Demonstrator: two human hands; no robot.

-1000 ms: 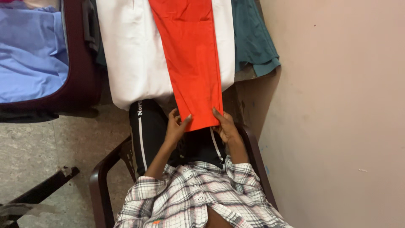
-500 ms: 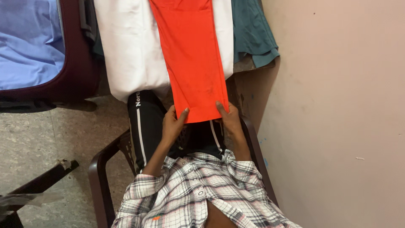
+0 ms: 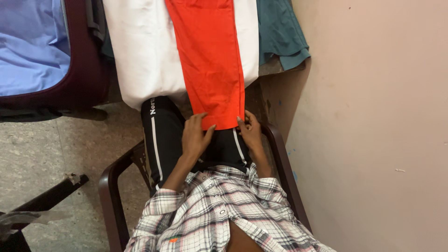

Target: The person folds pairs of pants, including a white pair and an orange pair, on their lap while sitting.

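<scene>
A long folded orange cloth [image 3: 210,60] lies over a white cloth [image 3: 140,51] ahead of me, its near end reaching my lap. My left hand [image 3: 195,135] lies flat at the cloth's near left corner, fingers spread and fingertips touching the hem. My right hand [image 3: 250,132] touches the near right corner, fingers loosely bent against the edge. Neither hand clearly pinches the fabric. I sit in a dark brown chair [image 3: 109,186] wearing black trousers and a plaid shirt.
A maroon suitcase [image 3: 88,60] holding a blue garment [image 3: 30,46] lies at the left on the stone floor. A teal garment [image 3: 280,32] hangs at the right beside the beige wall [image 3: 373,126]. A dark bar [image 3: 46,198] lies at lower left.
Both hands gripped the orange cloth's near corners and lifted it slightly; now the end lies lower on my lap and the hands have relaxed onto its edge.
</scene>
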